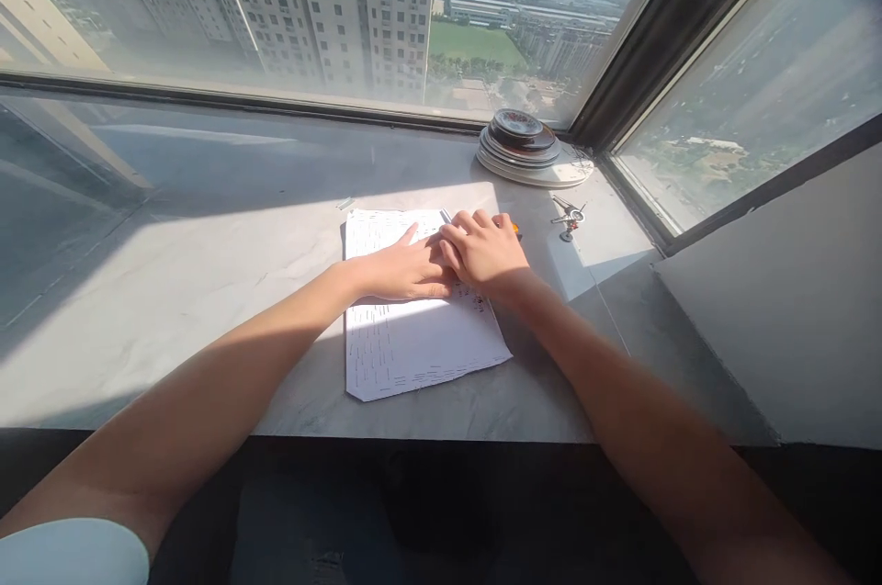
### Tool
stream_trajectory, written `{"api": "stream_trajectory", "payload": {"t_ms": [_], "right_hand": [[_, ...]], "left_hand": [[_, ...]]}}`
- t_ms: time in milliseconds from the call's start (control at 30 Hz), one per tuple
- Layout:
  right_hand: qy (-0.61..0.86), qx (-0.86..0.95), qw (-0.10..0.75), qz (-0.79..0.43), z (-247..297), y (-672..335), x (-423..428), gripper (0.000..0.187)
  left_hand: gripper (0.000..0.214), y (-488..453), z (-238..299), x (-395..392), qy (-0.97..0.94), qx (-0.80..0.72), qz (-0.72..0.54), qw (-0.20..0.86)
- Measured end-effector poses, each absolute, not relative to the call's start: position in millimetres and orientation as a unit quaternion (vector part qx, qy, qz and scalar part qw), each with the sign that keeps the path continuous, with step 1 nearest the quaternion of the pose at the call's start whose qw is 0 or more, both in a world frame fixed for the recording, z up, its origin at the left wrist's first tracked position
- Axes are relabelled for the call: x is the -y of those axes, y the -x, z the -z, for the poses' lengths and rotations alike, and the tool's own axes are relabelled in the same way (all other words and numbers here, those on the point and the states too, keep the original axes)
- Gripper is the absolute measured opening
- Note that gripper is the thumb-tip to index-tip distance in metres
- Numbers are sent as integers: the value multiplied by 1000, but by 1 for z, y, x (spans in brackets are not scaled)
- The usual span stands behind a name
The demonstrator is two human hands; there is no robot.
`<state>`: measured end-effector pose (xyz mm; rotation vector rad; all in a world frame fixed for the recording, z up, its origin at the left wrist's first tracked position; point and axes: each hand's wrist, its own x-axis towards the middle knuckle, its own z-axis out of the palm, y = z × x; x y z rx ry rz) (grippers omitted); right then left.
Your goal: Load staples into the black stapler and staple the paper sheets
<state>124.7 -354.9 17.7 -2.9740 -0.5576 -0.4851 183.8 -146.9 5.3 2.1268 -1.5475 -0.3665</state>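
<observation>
White paper [427,342] with a ragged, cut-looking lower edge lies on the pale marble-look sill. Rows of short dark marks run along its left side, bottom and top. My left hand [406,271] rests flat on it, thumb stretched away and fingers pointing right. My right hand [486,253] has its fingers bent and touches the left fingertips. Behind the right hand's knuckles, a small orange-and-black end [515,229] pokes out; the rest is hidden, so I cannot tell its kind. A thin dark edge shows by the right fingers at the paper's top.
Stacked plates [520,149] stand in the far right window corner. Nearer lies a bunch of keys [571,218]. Small clear slivers [345,203] lie behind the paper. Window frames [276,103] bound the sill [227,264] behind and right; its front edge drops into shadow.
</observation>
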Motion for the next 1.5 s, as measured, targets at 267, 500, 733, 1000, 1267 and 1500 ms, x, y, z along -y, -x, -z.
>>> {"api": "stream_trajectory", "payload": {"t_ms": [267, 500, 733, 1000, 1267, 1500], "right_hand": [[925, 259, 263, 93, -18, -149, 445, 33], [926, 102, 268, 246, -3, -160, 458, 36], [817, -13, 515, 260, -5, -146, 385, 38], [858, 87, 474, 176, -14, -124, 345, 33], [883, 207, 415, 70, -6, -140, 357, 41], [782, 201, 575, -129, -15, -142, 395, 46]], "left_hand": [[55, -185, -9, 141, -789, 570, 149, 172], [48, -199, 2, 139, -792, 563, 93, 215], [36, -195, 4, 148, -776, 459, 72, 427], [16, -216, 4, 143, -671, 171, -11, 721], [29, -216, 2, 144, -631, 205, 71, 745], [31, -212, 0, 145, -629, 201, 87, 746]]}}
